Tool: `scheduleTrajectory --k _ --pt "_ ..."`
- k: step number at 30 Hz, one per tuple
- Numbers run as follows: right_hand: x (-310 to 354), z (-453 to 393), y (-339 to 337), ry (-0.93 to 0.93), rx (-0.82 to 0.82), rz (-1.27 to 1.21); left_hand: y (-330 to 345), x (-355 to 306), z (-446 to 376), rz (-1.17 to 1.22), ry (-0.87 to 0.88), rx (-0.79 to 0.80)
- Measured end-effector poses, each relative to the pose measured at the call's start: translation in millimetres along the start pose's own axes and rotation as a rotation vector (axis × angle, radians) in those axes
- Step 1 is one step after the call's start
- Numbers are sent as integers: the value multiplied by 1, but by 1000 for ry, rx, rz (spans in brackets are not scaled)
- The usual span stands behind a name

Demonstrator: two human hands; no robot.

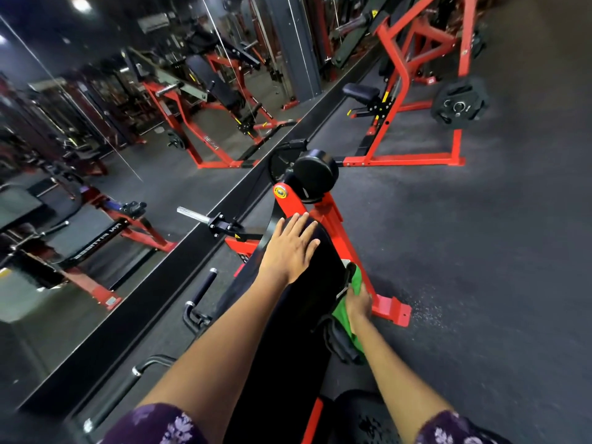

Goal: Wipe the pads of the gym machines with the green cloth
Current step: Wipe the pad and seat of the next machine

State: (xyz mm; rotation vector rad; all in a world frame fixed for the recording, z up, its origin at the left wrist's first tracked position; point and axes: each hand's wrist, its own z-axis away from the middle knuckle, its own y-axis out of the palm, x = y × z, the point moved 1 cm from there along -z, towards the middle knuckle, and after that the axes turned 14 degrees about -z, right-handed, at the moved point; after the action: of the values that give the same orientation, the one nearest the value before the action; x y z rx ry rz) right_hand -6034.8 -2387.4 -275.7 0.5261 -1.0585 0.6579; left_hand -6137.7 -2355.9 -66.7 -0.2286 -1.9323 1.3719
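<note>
A long black pad [288,331] of a red-framed machine runs from the bottom centre up the middle of the view. My left hand [291,248] lies flat on the pad's far end, fingers straight and spread. My right hand [358,304] presses the green cloth [347,318] against the pad's right side, by a small black side pad [341,344]. The cloth bunches under the hand and hangs below it. A round black roller pad [315,174] sits beyond the long pad.
A mirror wall [112,155] runs along the left with a black base ledge [153,293]. A chrome weight peg [195,216] and black handles [201,293] stick out left of the pad. Another red machine [416,100] with a seat and weight plates [458,102] stands ahead. Dark rubber floor [480,283] spreads right.
</note>
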Motion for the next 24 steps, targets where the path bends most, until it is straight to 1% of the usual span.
scheduleTrajectory --k 1,3,4,6,8,9,11,13,15,17,19,20,22,24 --pt "7 -1 3 -33 -2 -1 0 1 -1 -3 -3 3" --pt "15 17 7 -168 9 -44 0 2 -1 -4 -2 3" --pt "13 33 8 -236 26 -66 0 2 -1 1 -3 2" --pt "-4 63 5 -295 66 -48 1 3 -1 21 -7 1" --pt "-27 75 -1 -257 60 -15 1 3 -1 21 -10 6" --pt "-33 71 -4 -182 39 -46 1 2 -1 19 -11 9" --pt "-29 51 -6 -11 -2 -173 0 1 -1 28 -13 5" --pt "-19 32 -3 45 -29 -224 0 1 0 37 -15 -6" --pt "-12 27 1 -21 -30 -178 1 2 0 36 -14 -9" --pt "-12 41 3 -153 -22 -115 2 3 -1 37 -21 -9" --pt "-28 67 6 -259 8 -66 4 5 -2 44 -27 -10" --pt "-38 78 7 -275 38 -74 4 6 -2 51 -27 -11" --pt "-57 78 2 -216 62 -131 5 4 -1 64 -28 -5" --pt "-51 50 -2 -54 16 -222 3 2 -1 60 -28 -8"
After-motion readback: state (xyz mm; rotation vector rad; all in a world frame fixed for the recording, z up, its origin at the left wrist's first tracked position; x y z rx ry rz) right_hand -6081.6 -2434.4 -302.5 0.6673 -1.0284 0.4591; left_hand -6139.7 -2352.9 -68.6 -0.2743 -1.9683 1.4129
